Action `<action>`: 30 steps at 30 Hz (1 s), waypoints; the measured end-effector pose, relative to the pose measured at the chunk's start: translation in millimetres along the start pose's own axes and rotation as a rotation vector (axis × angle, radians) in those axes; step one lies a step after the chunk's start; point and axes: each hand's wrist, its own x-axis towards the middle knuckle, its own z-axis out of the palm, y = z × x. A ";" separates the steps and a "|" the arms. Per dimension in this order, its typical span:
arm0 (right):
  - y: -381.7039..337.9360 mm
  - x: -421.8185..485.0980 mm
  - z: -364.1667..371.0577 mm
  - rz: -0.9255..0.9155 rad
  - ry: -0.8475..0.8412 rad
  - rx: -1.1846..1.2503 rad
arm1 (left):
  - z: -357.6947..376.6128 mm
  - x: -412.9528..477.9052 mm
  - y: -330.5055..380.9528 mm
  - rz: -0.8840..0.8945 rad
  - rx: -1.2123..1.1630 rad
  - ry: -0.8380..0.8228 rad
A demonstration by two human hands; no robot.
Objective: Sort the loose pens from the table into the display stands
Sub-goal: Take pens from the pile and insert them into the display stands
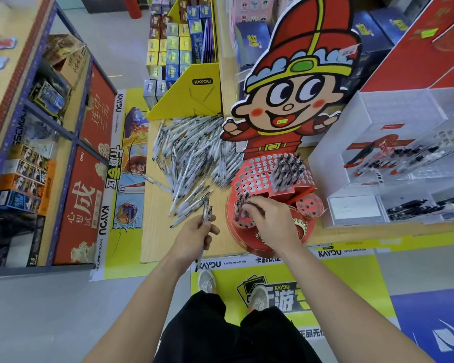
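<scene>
A big heap of loose white pens (pixel 192 153) lies on the wooden table (pixel 157 231). To its right stands a red cartoon-figure display stand (pixel 262 174) with tiers of round holes; a cluster of dark-capped pens (pixel 286 171) fills part of the upper tier. My left hand (pixel 197 237) grips a small bundle of pens (pixel 206 213) at the table's front. My right hand (pixel 270 221) is over the lower front tier (pixel 236 213), fingers curled down, pinching a pen at a hole beside several pens standing there.
A yellow cardboard display (pixel 192 93) with small boxes stands behind the heap. A clear acrylic organiser (pixel 393 163) with dark pens sits at the right. Blue shelving (pixel 63 132) with boxes lines the left. The table's front edge is near my feet.
</scene>
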 end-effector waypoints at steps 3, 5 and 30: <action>1.8 5.1 0.9 -0.006 -0.040 -0.043 | 0.0 -1.8 1.4 0.041 0.037 -0.036; 1.4 7.6 -0.4 -0.019 -0.066 -0.072 | 0.1 -3.8 4.1 0.039 -0.005 -0.046; -7.4 12.5 -15.4 0.041 -0.213 -0.112 | 2.1 -24.7 10.8 0.137 -0.079 -0.023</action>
